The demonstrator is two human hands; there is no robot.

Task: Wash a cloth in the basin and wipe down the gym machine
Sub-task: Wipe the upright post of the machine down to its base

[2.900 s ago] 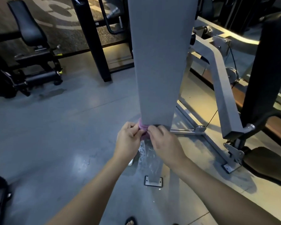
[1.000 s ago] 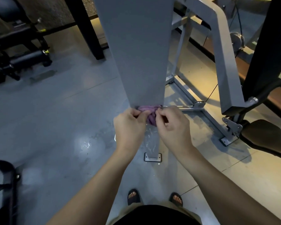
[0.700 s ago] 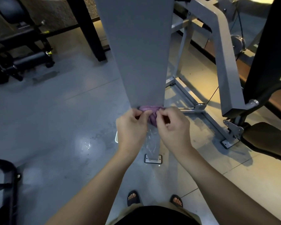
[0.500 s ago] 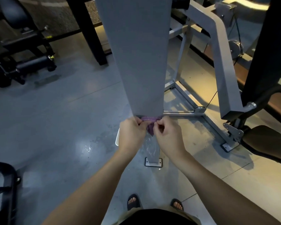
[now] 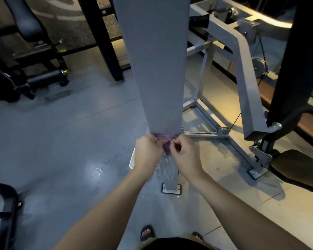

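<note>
A purple cloth (image 5: 165, 139) is bunched against the lower end of the wide grey panel of the gym machine (image 5: 155, 65). My left hand (image 5: 147, 152) pinches the cloth's left part. My right hand (image 5: 185, 155) pinches its right part, and a fold hangs down between the two hands. Below the hands the narrow grey post (image 5: 170, 175) is wet and shiny, down to its bolted foot plate (image 5: 170, 188). A sliver of a white basin (image 5: 132, 160) shows behind my left wrist; most of it is hidden.
The grey frame arms and base bars (image 5: 242, 73) of the machine spread to the right, with a dark seat pad (image 5: 296, 165) beyond. A black bench machine (image 5: 31, 56) stands at the far left. A black frame (image 5: 5, 213) sits at the lower left. The floor (image 5: 96, 170) has wet patches.
Both hands have stayed pinching the cloth at the bottom edge of the grey panel, shifting slightly up and down along it. The view has tilted up a little.
</note>
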